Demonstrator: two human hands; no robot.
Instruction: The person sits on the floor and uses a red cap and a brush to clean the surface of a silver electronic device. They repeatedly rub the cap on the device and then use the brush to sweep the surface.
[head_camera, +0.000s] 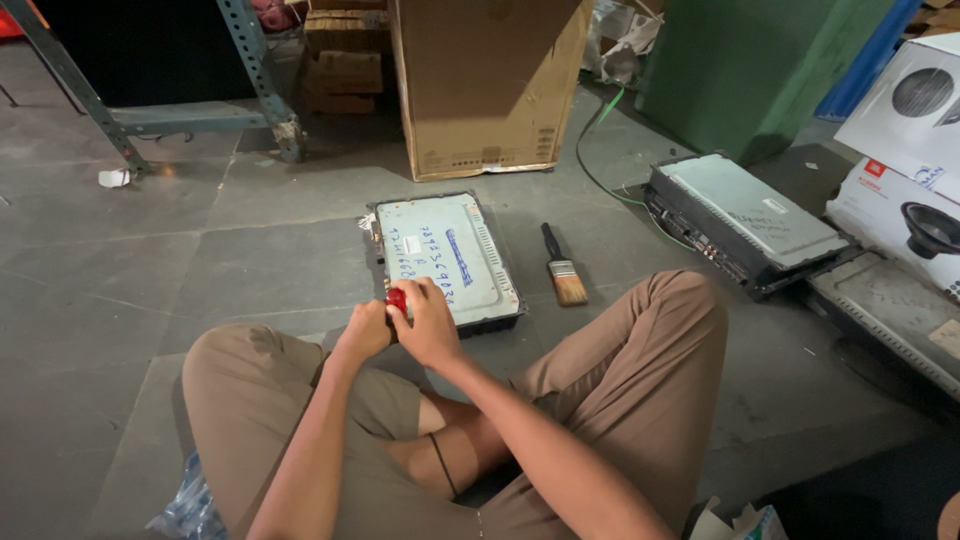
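I sit on the floor with knees spread. A flat rectangular electronic unit (450, 250) with a pale metal lid and black edges lies on the floor in front of me. My left hand (364, 330) and my right hand (430, 322) meet at its near left corner. Between them is a small red-handled tool (397, 298), likely a screwdriver; its tip is hidden. Both hands close around the handle.
A paintbrush (563, 268) lies right of the unit. A second similar unit (745, 220) sits farther right, beside white printed cartons (905, 150). A large cardboard box (485, 85), a metal rack leg (262, 75) and a green bin (755, 65) stand behind.
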